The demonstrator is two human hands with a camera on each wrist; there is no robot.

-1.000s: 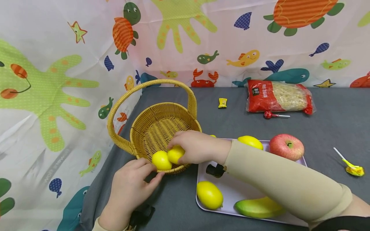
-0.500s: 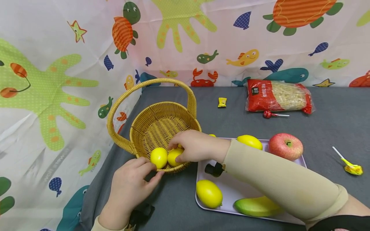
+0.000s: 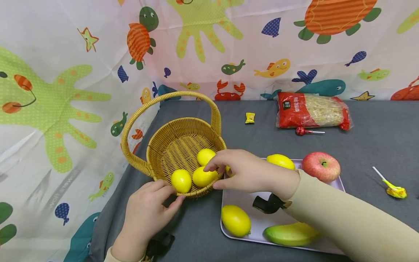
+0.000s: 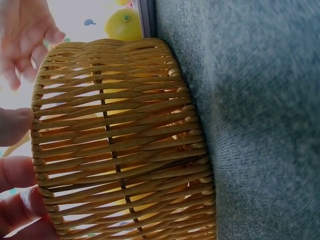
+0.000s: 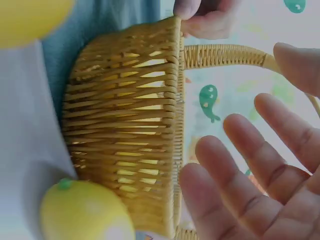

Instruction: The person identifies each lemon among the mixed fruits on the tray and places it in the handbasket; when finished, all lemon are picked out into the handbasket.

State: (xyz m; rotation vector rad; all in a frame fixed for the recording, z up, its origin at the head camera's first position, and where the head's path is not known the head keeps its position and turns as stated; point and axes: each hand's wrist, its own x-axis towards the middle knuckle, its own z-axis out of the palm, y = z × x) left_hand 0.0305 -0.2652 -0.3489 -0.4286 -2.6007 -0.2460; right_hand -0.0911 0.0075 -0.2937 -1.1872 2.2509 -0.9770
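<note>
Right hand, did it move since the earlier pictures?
Yes: against the basket, the right hand has shifted rightward in the head view, toward the tray.

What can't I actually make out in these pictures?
Head view: right end of the green-yellow fruit, behind the right sleeve.
Head view: small print on the red packet, too tiny.
Left wrist: lemons inside the basket, mostly hidden by its weave.
Right wrist: yellow fruit at top left, cut off by picture edges.

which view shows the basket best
The head view, showing the basket from above with its handle and three lemons inside. The left wrist view gives mostly woven outer wall; the right wrist view, the outer side and part of the handle.
</note>
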